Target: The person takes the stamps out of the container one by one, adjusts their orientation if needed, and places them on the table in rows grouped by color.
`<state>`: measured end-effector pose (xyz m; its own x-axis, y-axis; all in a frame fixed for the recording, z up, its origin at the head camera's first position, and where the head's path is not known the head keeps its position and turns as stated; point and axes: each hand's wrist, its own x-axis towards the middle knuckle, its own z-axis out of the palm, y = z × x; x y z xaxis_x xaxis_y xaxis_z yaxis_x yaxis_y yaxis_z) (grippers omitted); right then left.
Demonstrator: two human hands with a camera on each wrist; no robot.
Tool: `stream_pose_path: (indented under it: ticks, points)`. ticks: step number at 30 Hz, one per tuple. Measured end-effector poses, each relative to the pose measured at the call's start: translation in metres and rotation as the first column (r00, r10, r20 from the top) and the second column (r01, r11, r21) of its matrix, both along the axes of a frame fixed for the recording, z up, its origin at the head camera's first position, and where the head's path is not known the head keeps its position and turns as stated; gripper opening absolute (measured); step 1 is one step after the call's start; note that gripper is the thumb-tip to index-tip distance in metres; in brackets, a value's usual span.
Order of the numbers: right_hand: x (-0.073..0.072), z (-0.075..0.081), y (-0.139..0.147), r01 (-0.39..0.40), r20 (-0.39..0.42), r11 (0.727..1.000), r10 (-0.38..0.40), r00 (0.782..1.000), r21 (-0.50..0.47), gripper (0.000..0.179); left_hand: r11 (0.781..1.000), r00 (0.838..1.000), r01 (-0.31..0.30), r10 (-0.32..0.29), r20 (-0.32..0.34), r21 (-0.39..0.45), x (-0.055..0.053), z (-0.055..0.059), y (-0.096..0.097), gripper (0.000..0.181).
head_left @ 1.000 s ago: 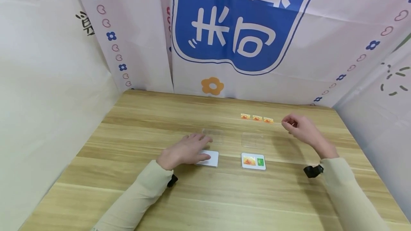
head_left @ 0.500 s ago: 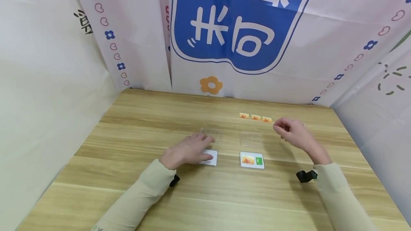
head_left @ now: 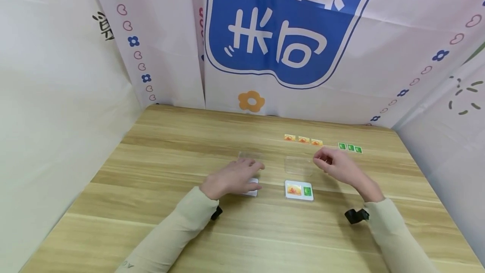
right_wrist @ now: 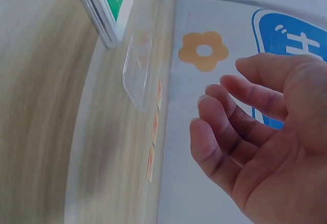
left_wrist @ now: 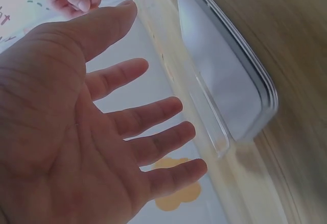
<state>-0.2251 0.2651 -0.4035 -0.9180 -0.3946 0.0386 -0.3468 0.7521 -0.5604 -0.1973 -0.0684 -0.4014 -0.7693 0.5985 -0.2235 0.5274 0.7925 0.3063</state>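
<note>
My left hand [head_left: 236, 177] hovers above a flat white case [head_left: 250, 188], its fingers spread and holding nothing. The left wrist view shows the plain white case [left_wrist: 219, 66] with layered edges beyond the fingertips. My right hand [head_left: 335, 163], fingers loosely curled and nothing between them, is at the right end of a clear plastic cover [head_left: 297, 166]. In front of that cover lies a second white case [head_left: 299, 191] bearing an orange picture and a green one. Another clear cover [head_left: 250, 155] is partly hidden behind my left hand.
Three small orange picture stickers [head_left: 303, 140] lie in a row toward the back of the wooden table [head_left: 235, 239]. Several green ones [head_left: 350, 148] lie to their right, beyond my right hand. Printed cloth [head_left: 170, 54] hangs behind and at both sides.
My right hand has moved left and toward me, uncovering the green stickers. My left hand has shifted right over the plain white case. The cases and covers stay put.
</note>
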Motion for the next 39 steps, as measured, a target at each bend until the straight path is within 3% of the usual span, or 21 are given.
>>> stream_pose_path:
  ticks: [8, 20, 27, 39]
  points:
    - [0.006, -0.004, -0.012, -0.050, -0.020, 0.999, 0.050, 0.999, 0.016, 0.014, 1.000, 1.000, 0.000, 0.000, -0.012, -0.009, -0.002, 0.001, 0.007, 0.055]
    - [0.018, -0.009, -0.024, -0.104, 0.013, 0.995, 0.104, 0.994, 0.010, 0.012, 1.000, 1.000, 0.012, -0.013, -0.021, -0.022, 0.000, 0.001, 0.017, 0.055]
    - [0.024, -0.013, -0.028, -0.113, 0.039, 0.993, 0.112, 0.993, 0.023, 0.011, 0.999, 0.998, 0.038, -0.039, -0.041, -0.026, 0.000, -0.005, 0.029, 0.055]
    - [0.030, -0.019, -0.028, -0.133, 0.054, 0.989, 0.129, 0.990, 0.071, 0.009, 0.998, 0.997, 0.027, -0.032, -0.076, -0.063, 0.003, -0.007, 0.042, 0.054]
